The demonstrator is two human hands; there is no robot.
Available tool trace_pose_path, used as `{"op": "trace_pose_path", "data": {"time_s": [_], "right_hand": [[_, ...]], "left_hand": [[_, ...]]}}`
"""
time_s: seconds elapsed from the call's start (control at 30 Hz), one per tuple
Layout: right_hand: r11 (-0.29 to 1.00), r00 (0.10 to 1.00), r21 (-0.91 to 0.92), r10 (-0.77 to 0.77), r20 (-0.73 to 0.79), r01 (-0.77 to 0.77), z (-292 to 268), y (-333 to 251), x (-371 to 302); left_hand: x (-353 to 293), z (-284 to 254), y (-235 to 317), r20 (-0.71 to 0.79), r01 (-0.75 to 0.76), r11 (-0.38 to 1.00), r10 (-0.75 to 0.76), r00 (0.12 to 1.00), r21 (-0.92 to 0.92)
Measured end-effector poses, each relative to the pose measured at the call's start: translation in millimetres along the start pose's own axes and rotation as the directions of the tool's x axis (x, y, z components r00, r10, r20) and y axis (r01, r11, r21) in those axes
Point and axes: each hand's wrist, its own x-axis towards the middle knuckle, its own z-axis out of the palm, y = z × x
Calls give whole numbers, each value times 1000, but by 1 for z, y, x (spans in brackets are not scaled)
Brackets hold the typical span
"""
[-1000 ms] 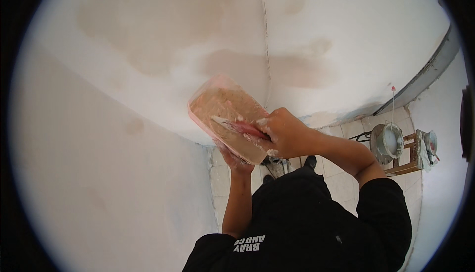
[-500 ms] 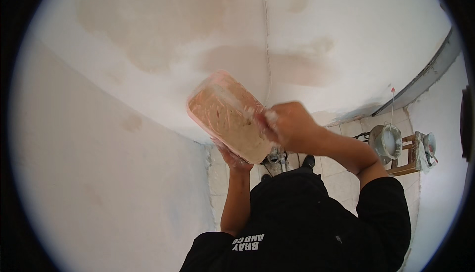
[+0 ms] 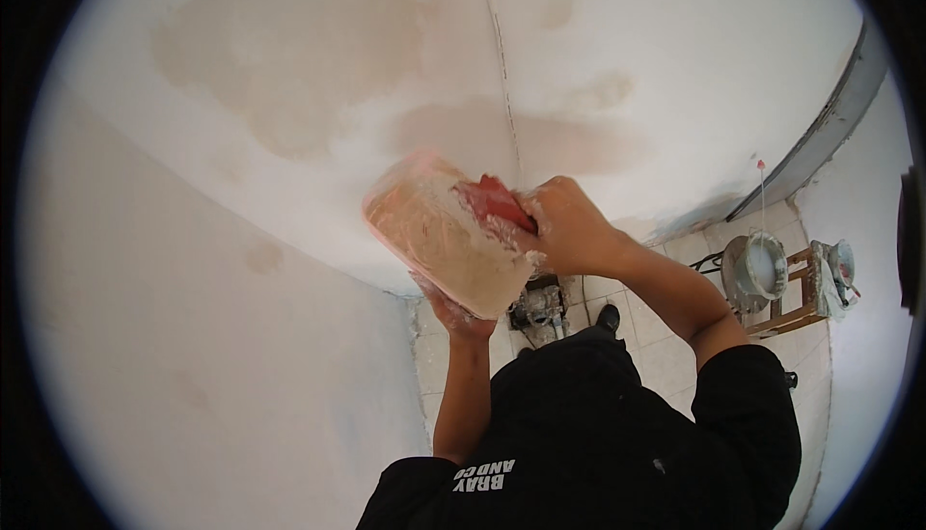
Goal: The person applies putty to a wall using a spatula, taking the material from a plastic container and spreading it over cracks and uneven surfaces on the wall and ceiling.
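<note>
Below and along its near left side, my left hand (image 3: pixel 455 310) supports a shallow pink plastic tub (image 3: pixel 378 231) with rounded corners. Pale beige wall putty (image 3: pixel 424 236) is smeared over its inside, thickest toward the near end. My right hand (image 3: pixel 569 229) is closed around a red-handled putty knife (image 3: pixel 497 204), held over the tub's right side. White putty clings to the knife and to my fingers. The blade's edge is hard to make out, so I cannot tell whether it touches the putty. Both hands are in front of my body, near the wall.
Ahead, the white wall (image 3: pixel 637 38) has damp beige patches and a vertical cracked seam (image 3: pixel 500 48). Another wall (image 3: pixel 222 337) rises at left. A putty-stained bucket (image 3: pixel 762 268) stands by a wooden stool (image 3: pixel 796 318) at right. A dirty metal device (image 3: pixel 540 308) sits on the tiled floor (image 3: pixel 666 356).
My right hand has turned the putty knife, so its red handle shows clearly where it was blurred before. The tub has tilted slightly and stays in my left hand.
</note>
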Motion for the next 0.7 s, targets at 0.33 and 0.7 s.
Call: {"op": "trace_pose_path", "data": {"time_s": [0.33, 0.7], "right_hand": [[964, 999, 266, 7, -33, 2, 2, -19, -9], [993, 978, -9, -119, -170, 119, -3, -12, -3]], "left_hand": [[-3, -7, -16, -47, -4, 1000, 3, 999, -14], [-14, -14, -8, -30, -52, 994, 55, 998, 100]]}}
